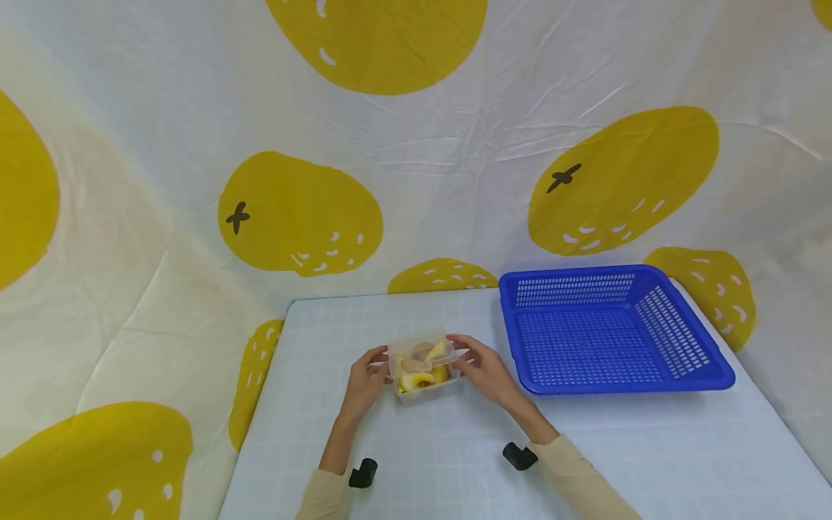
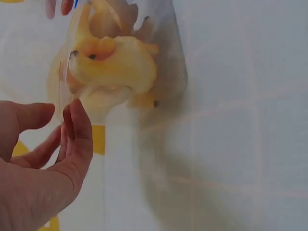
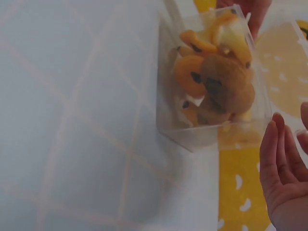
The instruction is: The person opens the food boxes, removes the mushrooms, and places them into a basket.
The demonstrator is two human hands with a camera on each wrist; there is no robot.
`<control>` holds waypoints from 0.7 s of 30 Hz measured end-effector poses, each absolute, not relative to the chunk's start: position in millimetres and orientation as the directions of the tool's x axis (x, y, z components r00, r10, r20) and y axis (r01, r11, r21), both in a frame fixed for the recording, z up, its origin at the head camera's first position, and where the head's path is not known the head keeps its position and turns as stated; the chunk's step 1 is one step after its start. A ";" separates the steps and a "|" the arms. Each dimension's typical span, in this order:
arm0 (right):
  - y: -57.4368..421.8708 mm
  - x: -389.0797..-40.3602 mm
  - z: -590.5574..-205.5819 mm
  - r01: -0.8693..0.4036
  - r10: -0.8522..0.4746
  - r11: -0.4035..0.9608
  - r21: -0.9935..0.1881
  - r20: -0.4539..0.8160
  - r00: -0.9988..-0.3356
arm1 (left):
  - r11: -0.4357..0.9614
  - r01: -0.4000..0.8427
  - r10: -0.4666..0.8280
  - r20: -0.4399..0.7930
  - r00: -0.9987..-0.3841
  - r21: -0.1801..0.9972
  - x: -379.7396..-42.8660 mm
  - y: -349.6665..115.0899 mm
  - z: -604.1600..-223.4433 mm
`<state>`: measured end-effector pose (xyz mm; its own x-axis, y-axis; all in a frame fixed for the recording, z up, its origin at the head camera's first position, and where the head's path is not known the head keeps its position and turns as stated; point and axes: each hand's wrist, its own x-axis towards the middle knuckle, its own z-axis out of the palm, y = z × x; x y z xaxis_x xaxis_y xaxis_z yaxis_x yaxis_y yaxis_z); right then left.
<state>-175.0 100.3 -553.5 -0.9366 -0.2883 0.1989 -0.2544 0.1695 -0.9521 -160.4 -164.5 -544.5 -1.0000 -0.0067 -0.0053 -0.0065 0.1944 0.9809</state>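
In the head view, the beige-sleeved left arm (image 1: 335,449) reached from the bottom edge left of centre, the beige-sleeved right arm (image 1: 580,473) from right of centre. The bare left hand (image 1: 364,383) and bare right hand (image 1: 486,372) faced each other lower-centre, fingers (image 2: 81,137) slightly bent.

Head view looks forward-down from farther back; wrist views share the box (image 3: 167,103) closely from opposite sides.

A clear plastic box (image 1: 429,393) stands upright on the table (image 1: 338,325), holding yellow and brown pieces (image 3: 231,86); a translucent lid (image 1: 401,351) slants above.
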 end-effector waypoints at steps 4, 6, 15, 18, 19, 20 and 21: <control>98.0 -178.5 -553.7 -0.248 -0.266 0.160 -0.956 0.200 -0.943 | 0.174 -0.024 -0.064 -0.013 -0.998 0.984 -160.2 -158.2 -542.5; 97.7 -180.2 -553.1 -0.242 -0.261 0.154 -0.958 0.197 -0.945 | 0.170 -0.034 -0.090 -0.019 -0.996 0.985 -160.6 -156.6 -545.5; 93.6 -189.0 -534.9 -0.250 -0.194 0.239 -0.938 0.206 -0.959 | 0.208 -0.040 -0.127 -0.013 -0.992 0.977 -161.0 -152.2 -550.8; 89.1 -195.2 -526.6 -0.234 -0.145 0.291 -0.927 0.199 -0.969 | 0.220 -0.028 -0.114 -0.003 -0.993 0.975 -161.2 -151.7 -550.4; 87.4 -197.2 -523.9 -0.227 -0.131 0.307 -0.924 0.195 -0.972 | 0.217 -0.026 -0.118 0.000 -0.993 0.976 -161.4 -151.5 -550.6; 85.9 -199.3 -521.9 -0.215 -0.120 0.314 -0.925 0.186 -0.975 | 0.216 -0.029 -0.124 -0.002 -0.992 0.976 -161.7 -151.4 -550.9; 84.4 -201.2 -520.0 -0.199 -0.111 0.323 -0.925 0.171 -0.979 | 0.211 -0.035 -0.134 -0.006 -0.991 0.977 -161.9 -151.0 -550.7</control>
<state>-201.2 84.4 -520.0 -0.9789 -0.1114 0.1714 -0.1987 0.3227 -0.9254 -161.9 -151.0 -550.7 -0.9910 -0.1341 -0.0063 -0.0347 0.2109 0.9769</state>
